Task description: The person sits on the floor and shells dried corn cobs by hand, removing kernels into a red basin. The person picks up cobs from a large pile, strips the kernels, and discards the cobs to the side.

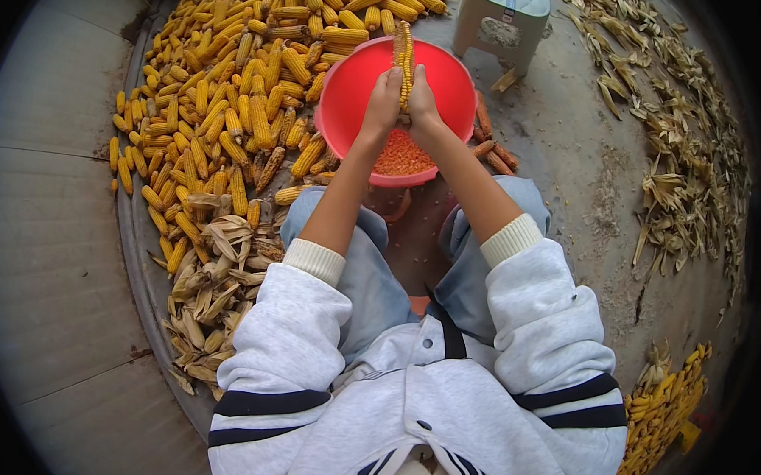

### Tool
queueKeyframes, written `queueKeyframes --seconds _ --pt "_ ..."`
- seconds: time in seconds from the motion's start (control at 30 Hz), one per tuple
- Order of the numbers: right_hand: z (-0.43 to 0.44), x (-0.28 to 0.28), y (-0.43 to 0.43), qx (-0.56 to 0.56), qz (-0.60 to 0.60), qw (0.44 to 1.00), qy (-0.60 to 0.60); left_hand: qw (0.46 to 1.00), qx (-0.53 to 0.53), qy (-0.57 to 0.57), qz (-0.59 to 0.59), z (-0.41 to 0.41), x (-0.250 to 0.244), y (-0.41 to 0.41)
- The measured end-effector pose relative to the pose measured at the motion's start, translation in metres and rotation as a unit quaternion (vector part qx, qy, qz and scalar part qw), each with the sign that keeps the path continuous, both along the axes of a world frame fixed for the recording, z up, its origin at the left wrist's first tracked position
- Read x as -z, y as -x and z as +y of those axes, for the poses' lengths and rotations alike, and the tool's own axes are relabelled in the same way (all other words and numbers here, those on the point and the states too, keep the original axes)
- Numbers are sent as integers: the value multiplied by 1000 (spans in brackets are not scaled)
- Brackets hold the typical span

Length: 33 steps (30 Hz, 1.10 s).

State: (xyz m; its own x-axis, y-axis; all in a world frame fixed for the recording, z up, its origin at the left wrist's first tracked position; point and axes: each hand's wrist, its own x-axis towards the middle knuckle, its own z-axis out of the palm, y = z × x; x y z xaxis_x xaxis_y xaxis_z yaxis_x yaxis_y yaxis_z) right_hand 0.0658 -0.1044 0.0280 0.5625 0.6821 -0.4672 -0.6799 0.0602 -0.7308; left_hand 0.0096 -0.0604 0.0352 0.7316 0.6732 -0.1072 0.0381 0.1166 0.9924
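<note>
Both my hands hold one dried corn cob (403, 54) upright over a red plastic basin (351, 102). My left hand (382, 99) grips the cob's lower part from the left, and my right hand (423, 99) grips it from the right, thumbs near each other. The cob is partly stripped, with yellow kernel rows on its right side and a bare brownish strip on its left. Loose orange kernels (404, 154) lie in the bottom of the basin, which sits in front of my knees. The lower end of the cob is partly hidden by my hands.
A large heap of yellow corn cobs (234, 97) spreads left of the basin, with dry husks (215, 294) below it. Stripped reddish cobs (495, 154) lie right of the basin. A pale plastic stool (501, 32) stands beyond. More husks (683, 155) and corn (656, 415) are at the right.
</note>
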Motion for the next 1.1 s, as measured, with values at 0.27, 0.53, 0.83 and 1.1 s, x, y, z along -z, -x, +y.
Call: queueKeyframes --seconds 0.27,0.53,0.83,1.1 --pt "-3 -1 7 19 -65 995 67 999 -20 -38 3 0 3 2" --pt "0 -6 7 24 -63 998 20 997 -55 4 52 5 -7 5" --pt "-5 -10 4 -52 -35 998 18 995 -64 37 74 9 -6 7" --pt "-3 -15 -6 -9 13 1000 -4 1000 1 -14 8 1 -2 2"
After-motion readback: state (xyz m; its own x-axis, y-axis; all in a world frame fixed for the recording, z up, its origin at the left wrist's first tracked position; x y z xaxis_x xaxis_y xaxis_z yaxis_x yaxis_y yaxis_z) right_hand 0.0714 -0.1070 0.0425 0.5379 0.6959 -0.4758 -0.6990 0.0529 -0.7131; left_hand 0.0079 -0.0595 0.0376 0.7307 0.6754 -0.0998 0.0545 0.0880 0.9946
